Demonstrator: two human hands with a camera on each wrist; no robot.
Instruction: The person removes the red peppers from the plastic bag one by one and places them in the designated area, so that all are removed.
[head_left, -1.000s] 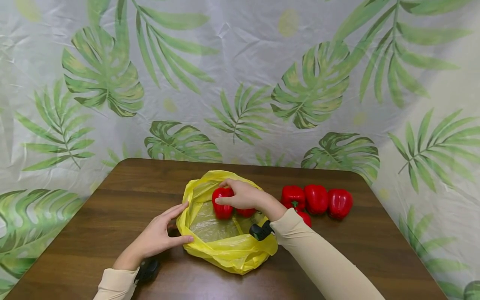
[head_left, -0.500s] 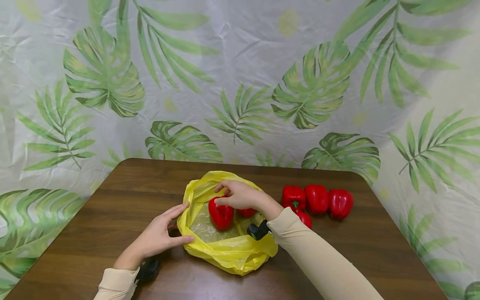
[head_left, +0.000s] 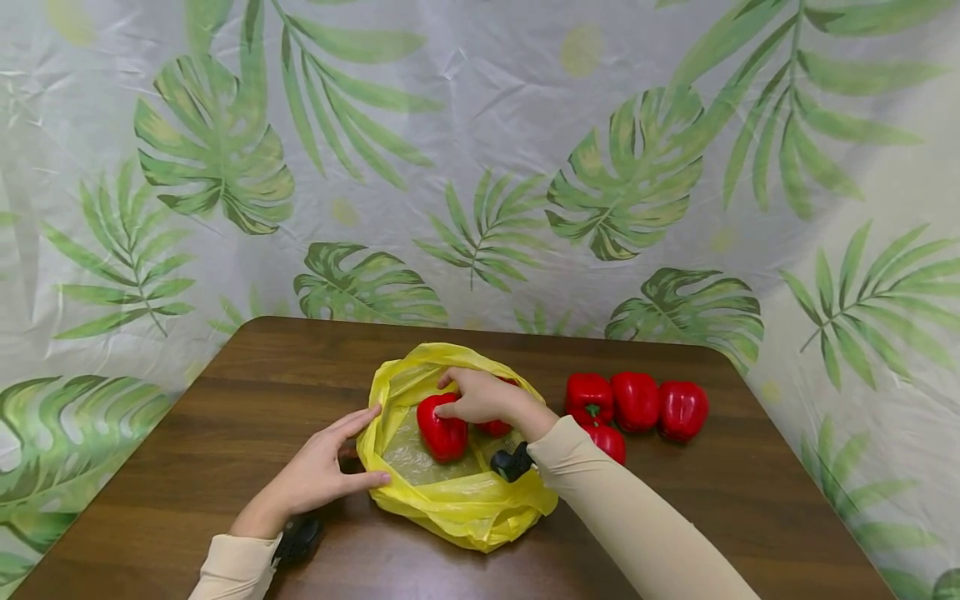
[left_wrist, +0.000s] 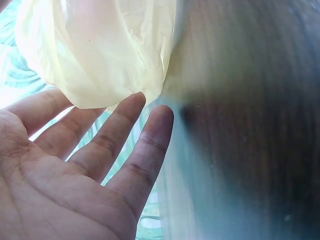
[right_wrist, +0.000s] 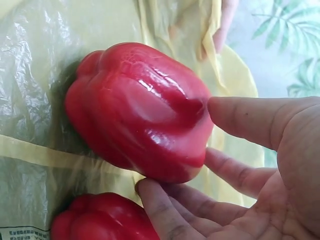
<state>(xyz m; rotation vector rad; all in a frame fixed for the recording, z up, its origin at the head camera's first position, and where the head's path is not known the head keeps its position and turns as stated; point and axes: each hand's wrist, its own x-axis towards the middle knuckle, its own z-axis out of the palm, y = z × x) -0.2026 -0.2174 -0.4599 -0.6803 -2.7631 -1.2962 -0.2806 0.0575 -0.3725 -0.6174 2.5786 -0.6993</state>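
Note:
A yellow plastic bag (head_left: 480,508) lies wide-mouthed on the table. On its bottom rests a red bell pepper (head_left: 441,429), tilted. My right hand (head_left: 483,398) reaches inside; its thumb and spread fingers touch one end of this pepper, large in the right wrist view (right_wrist: 140,110). Beneath the hand, a second red bell pepper (right_wrist: 102,217) sits partly hidden in the bag. My left hand (head_left: 307,475) touches the bag's left rim with outstretched fingers and thumb. The left wrist view shows its straight fingers (left_wrist: 142,165) against the outside of the bag (left_wrist: 105,55).
Several more red bell peppers (head_left: 635,402) stand close together right of the bag, one partly behind the right sleeve (head_left: 622,500). The dark wooden table (head_left: 285,367) ends at a leaf-printed curtain (head_left: 502,125). Each wrist wears a black camera (head_left: 510,461).
My right hand has lowered the pepper onto the bag's bottom and loosened its fingers. Since then the hand has shifted slightly right while the pepper stays put. The left hand has hardly moved.

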